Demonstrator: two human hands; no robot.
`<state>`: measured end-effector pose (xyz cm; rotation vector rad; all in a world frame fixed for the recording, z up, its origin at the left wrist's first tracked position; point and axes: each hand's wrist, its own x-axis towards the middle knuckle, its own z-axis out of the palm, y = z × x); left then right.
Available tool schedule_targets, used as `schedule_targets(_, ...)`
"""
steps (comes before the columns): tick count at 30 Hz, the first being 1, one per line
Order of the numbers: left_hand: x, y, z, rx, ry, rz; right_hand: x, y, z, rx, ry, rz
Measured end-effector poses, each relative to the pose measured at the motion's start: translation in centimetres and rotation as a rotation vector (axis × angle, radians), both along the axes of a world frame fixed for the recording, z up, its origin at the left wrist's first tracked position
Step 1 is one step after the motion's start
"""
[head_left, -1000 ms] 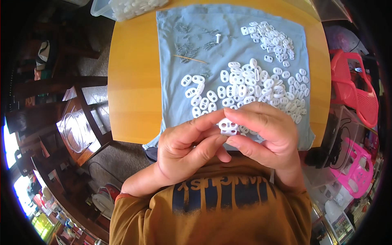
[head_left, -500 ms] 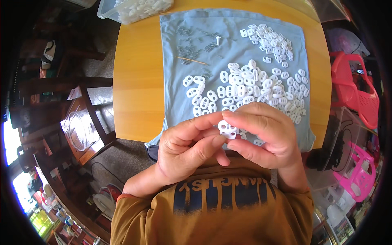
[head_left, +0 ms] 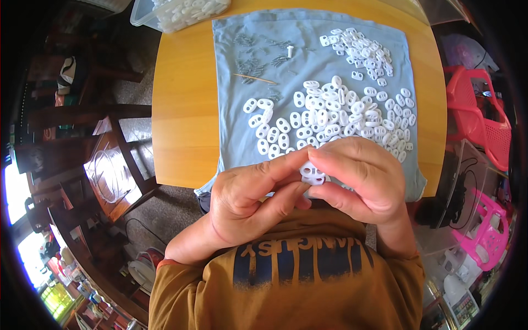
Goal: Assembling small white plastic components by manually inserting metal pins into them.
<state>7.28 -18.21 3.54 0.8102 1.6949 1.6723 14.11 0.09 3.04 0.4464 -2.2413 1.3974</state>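
Close to my chest, a white two-hole plastic cord lock (head_left: 313, 174) is held between both hands. My left hand (head_left: 250, 192) is closed, its index fingertip and thumb pressing the piece from the left. From the right, the thumb and index finger of my right hand (head_left: 360, 179) pinch the same piece, and the fingers hide part of it. Beyond the hands lies a heap of white oval two-hole pieces (head_left: 324, 110). A pile of smaller white blocks (head_left: 363, 52) sits farther off at the right. Small grey metal springs (head_left: 250, 66) are scattered at the far left.
Under the parts a light blue cloth (head_left: 231, 132) covers much of the wooden table (head_left: 184, 110). A thin wooden stick (head_left: 254, 78) and a white peg (head_left: 290, 51) rest on it. A clear tub (head_left: 144, 16) of white parts stands far left. Pink plastic chairs (head_left: 487, 132) are at the right.
Both hands have shifted slightly right with the cord lock. The left thumb and index finger have straightened and come in closer to the right fingertips.
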Motion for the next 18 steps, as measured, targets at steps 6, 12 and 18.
schedule_targets(6,-1.1,0.1,-0.4,0.036,0.337,-0.034,-0.1,-0.1,0.0,0.022,0.044,0.008)
schedule_targets(12,-1.2,0.4,-0.9,0.126,0.447,-0.004,0.0,-0.3,-0.2,-0.018,0.021,0.003)
schedule_targets(18,-0.7,0.3,-1.2,0.113,0.461,0.029,0.1,-0.7,-0.4,-0.067,0.002,-0.002)
